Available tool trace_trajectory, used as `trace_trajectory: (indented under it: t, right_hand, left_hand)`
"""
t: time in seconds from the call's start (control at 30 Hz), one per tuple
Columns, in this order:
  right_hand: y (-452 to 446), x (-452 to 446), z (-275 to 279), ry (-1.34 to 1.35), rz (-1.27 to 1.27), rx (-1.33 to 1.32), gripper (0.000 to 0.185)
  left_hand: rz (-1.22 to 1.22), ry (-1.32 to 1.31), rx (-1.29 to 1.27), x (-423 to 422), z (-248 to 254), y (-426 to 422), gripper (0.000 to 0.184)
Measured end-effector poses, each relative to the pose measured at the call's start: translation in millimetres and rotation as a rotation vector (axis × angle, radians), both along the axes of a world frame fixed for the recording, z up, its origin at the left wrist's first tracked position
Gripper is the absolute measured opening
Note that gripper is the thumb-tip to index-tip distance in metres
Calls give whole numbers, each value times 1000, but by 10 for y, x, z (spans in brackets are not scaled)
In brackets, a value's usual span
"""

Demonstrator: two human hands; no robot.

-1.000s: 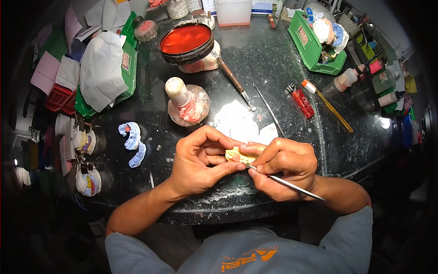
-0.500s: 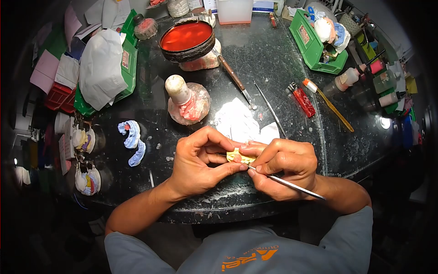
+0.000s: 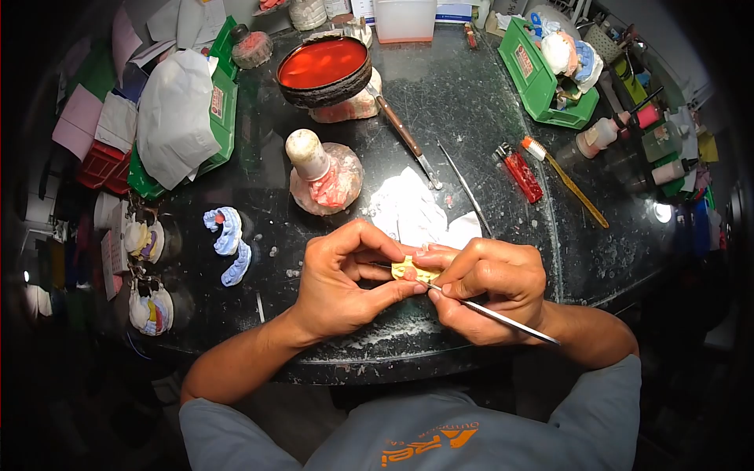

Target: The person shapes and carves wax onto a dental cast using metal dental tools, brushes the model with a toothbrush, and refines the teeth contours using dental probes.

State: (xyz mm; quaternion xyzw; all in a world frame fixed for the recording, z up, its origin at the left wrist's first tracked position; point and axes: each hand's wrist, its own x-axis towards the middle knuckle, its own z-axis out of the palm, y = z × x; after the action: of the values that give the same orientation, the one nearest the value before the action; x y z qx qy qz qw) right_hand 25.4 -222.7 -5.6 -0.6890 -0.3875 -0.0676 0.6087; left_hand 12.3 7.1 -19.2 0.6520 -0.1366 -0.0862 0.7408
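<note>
Between the thumb and fingers of my left hand (image 3: 345, 271) is a small yellow dental cast (image 3: 402, 265) with a pinkish patch on it. My right hand (image 3: 495, 286) grips a slim metal carving tool (image 3: 506, 319) like a pen, its shaft slanting down to the right. The tool's tip is at the cast's lower right edge, close to my left thumb; its exact contact is hidden by the fingers. The right fingertips also rest against the far side of the cast. Just beyond both hands lies a crumpled white cloth (image 3: 408, 208).
Blue dental casts (image 3: 228, 231) lie to the left. Farther back are a glass spirit lamp (image 3: 326, 184), a pan of red wax (image 3: 323, 64) and a wood-handled wax knife (image 3: 402, 133). On the right are a red lighter (image 3: 521, 174), a toothbrush (image 3: 569, 184) and a green bin (image 3: 542, 86).
</note>
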Motion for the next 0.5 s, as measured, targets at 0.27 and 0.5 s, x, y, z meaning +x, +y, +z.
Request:
trace_trajectory:
  t: [0.27, 0.5]
  right_hand:
    - [3, -17, -15, 46, -29, 18, 14]
    - [29, -21, -19, 47, -36, 42, 14]
  left_hand:
    - [7, 7, -12, 0, -7, -3, 30]
    - [7, -3, -3, 0, 3, -1, 31]
